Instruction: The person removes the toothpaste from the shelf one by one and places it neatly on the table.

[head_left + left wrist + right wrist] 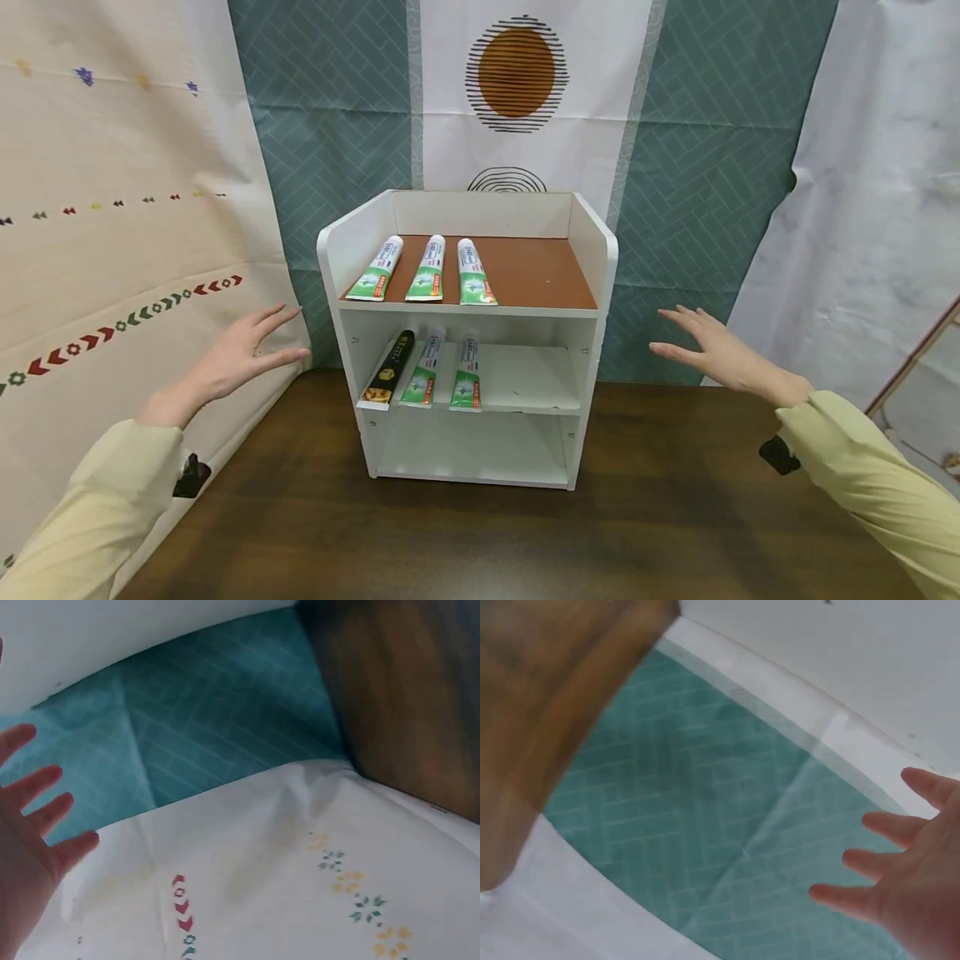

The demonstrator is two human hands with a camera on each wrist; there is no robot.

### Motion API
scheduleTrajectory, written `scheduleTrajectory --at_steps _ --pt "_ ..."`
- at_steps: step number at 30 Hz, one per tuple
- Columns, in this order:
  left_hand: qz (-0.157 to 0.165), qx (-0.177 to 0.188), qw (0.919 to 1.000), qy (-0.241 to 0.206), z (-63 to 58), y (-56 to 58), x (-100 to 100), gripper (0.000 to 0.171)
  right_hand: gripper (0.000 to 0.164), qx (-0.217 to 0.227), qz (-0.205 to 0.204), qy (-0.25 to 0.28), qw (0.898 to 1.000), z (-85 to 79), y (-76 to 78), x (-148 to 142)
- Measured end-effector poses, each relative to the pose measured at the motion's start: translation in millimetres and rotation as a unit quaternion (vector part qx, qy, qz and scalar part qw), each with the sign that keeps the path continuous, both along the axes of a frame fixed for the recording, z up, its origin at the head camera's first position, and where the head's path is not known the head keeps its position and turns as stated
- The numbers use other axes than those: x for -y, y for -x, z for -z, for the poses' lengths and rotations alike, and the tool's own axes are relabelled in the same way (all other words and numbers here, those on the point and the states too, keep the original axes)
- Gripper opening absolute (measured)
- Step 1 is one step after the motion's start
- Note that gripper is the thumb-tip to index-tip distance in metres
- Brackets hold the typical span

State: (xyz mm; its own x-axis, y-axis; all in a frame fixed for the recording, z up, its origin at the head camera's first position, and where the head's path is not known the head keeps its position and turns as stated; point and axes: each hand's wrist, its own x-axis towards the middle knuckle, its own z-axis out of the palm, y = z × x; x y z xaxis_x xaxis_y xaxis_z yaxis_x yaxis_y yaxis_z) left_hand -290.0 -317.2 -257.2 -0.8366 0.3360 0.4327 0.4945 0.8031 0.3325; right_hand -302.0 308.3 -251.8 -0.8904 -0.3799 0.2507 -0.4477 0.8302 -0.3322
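Dark table point(480, 542) runs past both sides of white shelf unit point(517, 327). Brown top board point(532, 271) and white middle shelf point(525, 375) have room towards the right. Left hand point(231, 357) and right hand point(718, 354) hang in air, fingers apart, a gap between each and the unit's sides. Three green-white tubes point(430, 271) lie up top, tails at front edge; below, black tube point(388, 371) left of two more green-white tubes point(467, 375), tails likewise at edge
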Motion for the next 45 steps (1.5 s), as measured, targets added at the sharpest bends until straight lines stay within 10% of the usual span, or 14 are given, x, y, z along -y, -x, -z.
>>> scheduleTrajectory --at_steps 12,30,45 --pt "0.053 -0.044 0.9905 -0.119 -46.8 8.0 -19 0.061 0.061 -0.049 -0.026 0.051 0.997 -47.7 0.2 19" --pt "0.099 -0.046 0.9795 -0.169 -115.3 2.7 -63 0.061 0.049 -0.122 -0.096 0.128 0.98 -121.9 5.5 72" --pt "0.155 0.02 0.9631 -0.219 -122.0 23.4 -69 0.052 0.038 -0.154 -0.206 0.098 0.961 -144.2 21.3 144"
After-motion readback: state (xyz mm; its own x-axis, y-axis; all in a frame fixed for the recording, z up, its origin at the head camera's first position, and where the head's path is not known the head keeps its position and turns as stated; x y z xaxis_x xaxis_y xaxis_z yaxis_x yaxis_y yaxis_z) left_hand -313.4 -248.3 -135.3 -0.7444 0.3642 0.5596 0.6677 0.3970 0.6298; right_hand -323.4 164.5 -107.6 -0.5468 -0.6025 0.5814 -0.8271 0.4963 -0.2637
